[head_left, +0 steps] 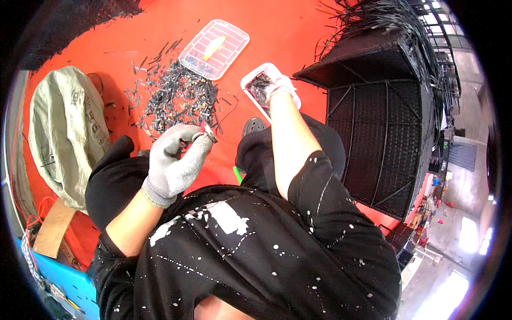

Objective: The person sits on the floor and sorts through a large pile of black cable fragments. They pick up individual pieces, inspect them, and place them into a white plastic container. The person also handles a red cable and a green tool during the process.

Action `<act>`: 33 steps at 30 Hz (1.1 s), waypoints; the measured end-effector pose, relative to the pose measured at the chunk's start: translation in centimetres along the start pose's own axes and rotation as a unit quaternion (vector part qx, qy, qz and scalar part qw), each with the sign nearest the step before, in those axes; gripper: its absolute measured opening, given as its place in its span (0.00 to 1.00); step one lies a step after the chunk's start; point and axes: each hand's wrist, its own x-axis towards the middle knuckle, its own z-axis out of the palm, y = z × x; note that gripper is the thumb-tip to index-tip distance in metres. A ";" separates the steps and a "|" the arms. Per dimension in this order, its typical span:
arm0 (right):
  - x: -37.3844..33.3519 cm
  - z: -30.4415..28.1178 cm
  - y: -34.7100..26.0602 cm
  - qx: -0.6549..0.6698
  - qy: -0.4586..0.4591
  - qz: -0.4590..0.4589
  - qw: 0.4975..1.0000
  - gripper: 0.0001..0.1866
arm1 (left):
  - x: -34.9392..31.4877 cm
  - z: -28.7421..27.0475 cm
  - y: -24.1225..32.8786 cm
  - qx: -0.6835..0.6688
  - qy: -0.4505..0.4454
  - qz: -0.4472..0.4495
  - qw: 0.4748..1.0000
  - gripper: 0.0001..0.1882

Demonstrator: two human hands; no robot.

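Observation:
My left hand (178, 160), in a pale grey work glove, is raised in front of my left knee. Its thumb and forefinger pinch a small red and grey thing (208, 130), too small to name. Farther ahead and to the right, my right hand (281, 87), also in a light glove, reaches into a white plastic tub (265, 113). Thin dark pieces (258, 85) lie inside that tub, next to the fingers. The right fingertips are blurred against the contents, so their grip does not show.
Short black offcuts (178, 96) lie heaped on the red floor (282, 32). Behind them is a clear ribbed lid (224, 45) with a yellowish strip on it. A black woven furniture piece (373, 133) stands at right, a pale woven sack (66, 133) at left.

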 end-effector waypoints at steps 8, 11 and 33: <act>5.5 -4.4 -3.2 -0.456 0.285 -0.096 0.838 0.29 | 0.2 -1.8 -0.9 -0.047 0.020 -0.149 0.988 0.01; 10.6 -6.1 -0.2 -0.341 0.260 -0.027 0.903 0.39 | 1.1 -2.2 -1.4 -0.042 0.011 -0.184 0.982 0.01; 18.1 -9.8 1.4 -0.520 0.174 -0.090 0.832 0.24 | 1.2 -2.8 -1.5 -0.089 0.056 -0.298 0.949 0.04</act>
